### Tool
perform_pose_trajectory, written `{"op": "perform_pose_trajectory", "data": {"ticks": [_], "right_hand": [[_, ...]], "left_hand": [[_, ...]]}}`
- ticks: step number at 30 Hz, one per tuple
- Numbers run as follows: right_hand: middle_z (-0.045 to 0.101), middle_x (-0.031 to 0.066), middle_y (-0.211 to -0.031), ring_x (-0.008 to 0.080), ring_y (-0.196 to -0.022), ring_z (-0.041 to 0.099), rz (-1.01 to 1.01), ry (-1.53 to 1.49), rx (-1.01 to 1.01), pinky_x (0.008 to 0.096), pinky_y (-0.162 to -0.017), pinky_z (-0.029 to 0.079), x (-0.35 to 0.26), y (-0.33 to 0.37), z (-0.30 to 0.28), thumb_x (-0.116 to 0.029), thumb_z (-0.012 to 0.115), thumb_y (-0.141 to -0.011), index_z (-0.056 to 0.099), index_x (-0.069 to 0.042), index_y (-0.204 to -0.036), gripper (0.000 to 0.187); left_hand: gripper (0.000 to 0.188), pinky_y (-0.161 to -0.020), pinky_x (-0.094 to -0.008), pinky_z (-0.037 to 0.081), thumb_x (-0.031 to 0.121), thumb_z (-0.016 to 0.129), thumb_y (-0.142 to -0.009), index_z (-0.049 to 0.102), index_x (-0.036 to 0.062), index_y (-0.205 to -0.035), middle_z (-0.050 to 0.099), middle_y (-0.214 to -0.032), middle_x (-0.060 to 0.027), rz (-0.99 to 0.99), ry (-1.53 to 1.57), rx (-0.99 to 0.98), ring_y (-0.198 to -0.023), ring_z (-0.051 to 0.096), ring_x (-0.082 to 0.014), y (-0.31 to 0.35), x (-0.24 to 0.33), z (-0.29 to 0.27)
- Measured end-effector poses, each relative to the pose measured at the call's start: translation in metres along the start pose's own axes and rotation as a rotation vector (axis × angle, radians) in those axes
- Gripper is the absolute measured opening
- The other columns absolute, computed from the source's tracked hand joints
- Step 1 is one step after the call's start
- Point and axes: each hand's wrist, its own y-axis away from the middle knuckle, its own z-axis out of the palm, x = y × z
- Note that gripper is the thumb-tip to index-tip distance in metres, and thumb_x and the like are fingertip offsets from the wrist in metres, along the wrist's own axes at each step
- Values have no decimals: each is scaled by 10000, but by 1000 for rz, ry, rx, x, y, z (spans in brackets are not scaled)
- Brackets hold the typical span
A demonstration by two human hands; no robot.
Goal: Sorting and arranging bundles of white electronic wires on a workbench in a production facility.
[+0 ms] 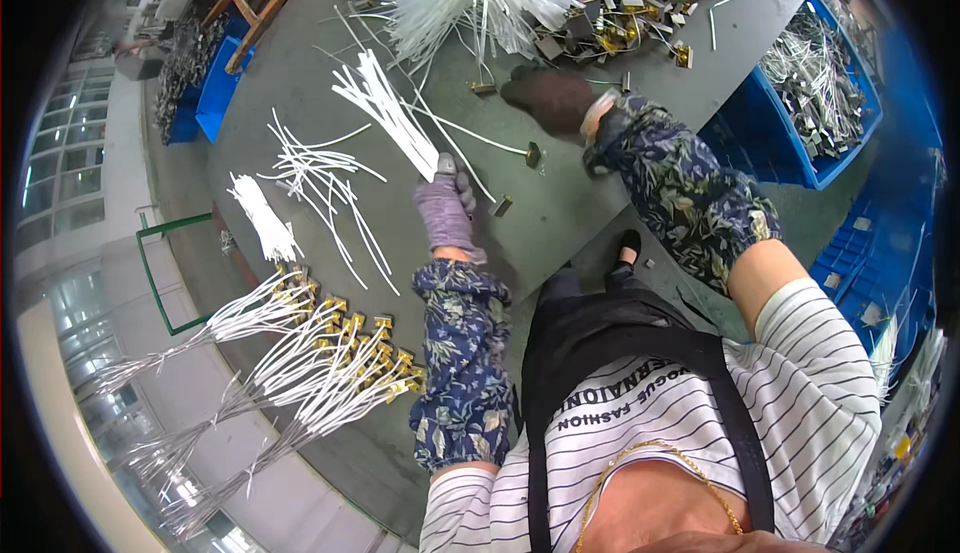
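A grey-topped worktable [290, 73] fills the middle and reaches toward twelve o'clock, its near edge slanting away toward one. Grey floor [800, 208] shows at three o'clock. At nine to ten stands a pale wall [125, 175] with a gridded window [65, 118] (bowed by the lens); more bright, glaring panes [95, 298] lie around eight. A green metal frame [155, 285] stands near nine, and a slatted wooden seat [270, 21] at eleven.

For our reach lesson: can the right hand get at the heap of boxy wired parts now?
Probably yes: the gloved right hand is close to the heap of boxy wired parts, with nothing visible blocking it.
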Motion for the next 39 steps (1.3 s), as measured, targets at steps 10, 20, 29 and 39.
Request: {"op": "perform_pose_trajectory", "data": {"ticks": [10,20,29,39], "right_hand": [[638,100,-886,215,-789,612,390,-765,-189,342,-707,485,-84,132,-78,-113,739,-673,617,-47,-961,320],[548,30,-683,125,-649,523,1435,-835,-63,292,-578,417,-63,472,-36,-186,654,-759,587,-42,-804,165],[575,43,-705,136,-599,535,1389,-781,-177,304,-558,431,-56,493,-54,-189,647,-800,645,-31,-890,182],[597,53,-728,143,-624,544,1262,-853,-69,307,-582,447,-49,463,-51,-172,668,-783,645,-11,-890,195]], "left_hand": [[340,-562,-365,450,408,517,-947,585,76,-970,541,-724,-57,-205,670,-202,-644,537,-201,16,-32,106],[262,-564,-252,484,309,629,-905,640,50,-950,621,-786,-16,-99,630,-180,-608,552,-128,46,-59,164],[254,-739,-397,582,257,534,-954,563,9,-1000,650,-942,-131,273,552,-119,-839,648,-255,35,46,133],[267,-626,-284,482,311,539,-961,635,63,-943,629,-847,-70,392,-603,-270,-716,573,-130,67,-77,122]]}}
